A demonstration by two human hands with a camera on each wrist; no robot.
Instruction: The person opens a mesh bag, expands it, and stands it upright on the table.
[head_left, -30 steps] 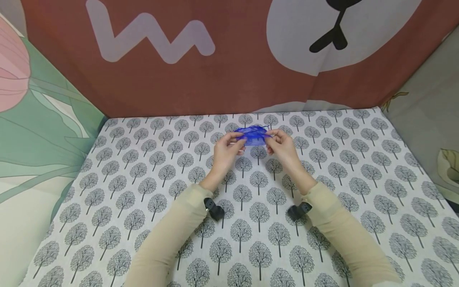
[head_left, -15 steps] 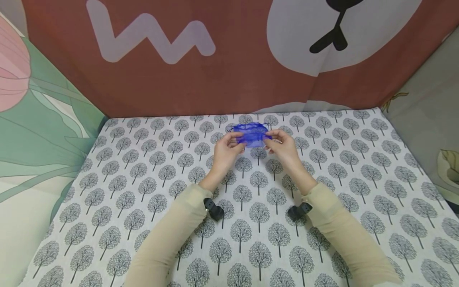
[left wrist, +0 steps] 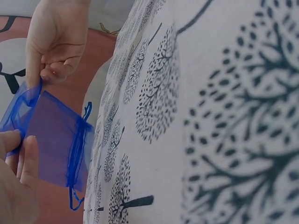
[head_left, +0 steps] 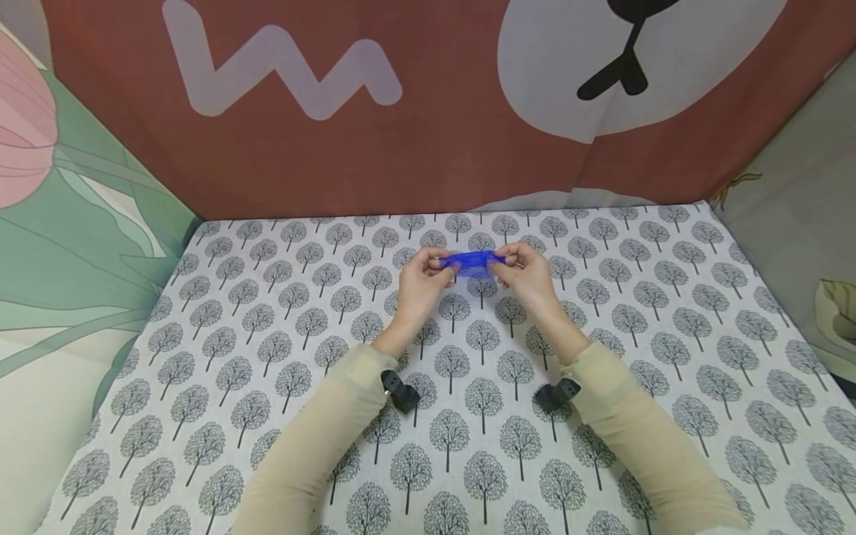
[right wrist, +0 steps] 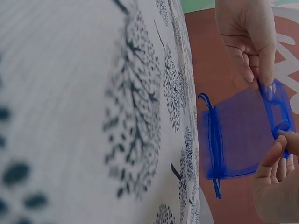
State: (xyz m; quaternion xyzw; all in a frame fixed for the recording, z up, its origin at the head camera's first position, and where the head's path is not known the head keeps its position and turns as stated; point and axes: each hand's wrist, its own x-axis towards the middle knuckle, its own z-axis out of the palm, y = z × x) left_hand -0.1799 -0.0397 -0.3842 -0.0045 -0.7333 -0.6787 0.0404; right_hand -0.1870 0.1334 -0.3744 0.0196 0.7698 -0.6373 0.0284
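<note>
Between my two hands is a sheer blue organza drawstring pouch, held up over the far middle of the table. My left hand pinches one side of it between thumb and fingers. On the opposite side my right hand pinches it the same way. In the left wrist view the pouch hangs down toward the cloth, its gathered drawstring end lowest, with cord loops sticking out. The right wrist view shows fabric folded over at the held edge of the pouch.
A white tablecloth with a dark tree print covers the table. Behind it stands a red-brown cloth backdrop, and patterned panels rise at the left and right. Each sleeve cuff carries a small black camera.
The blue pouch's far part, which flared up and back beyond my fingers, has dropped, so it shows as a narrower band between my hands. Both hands stay almost in place.
</note>
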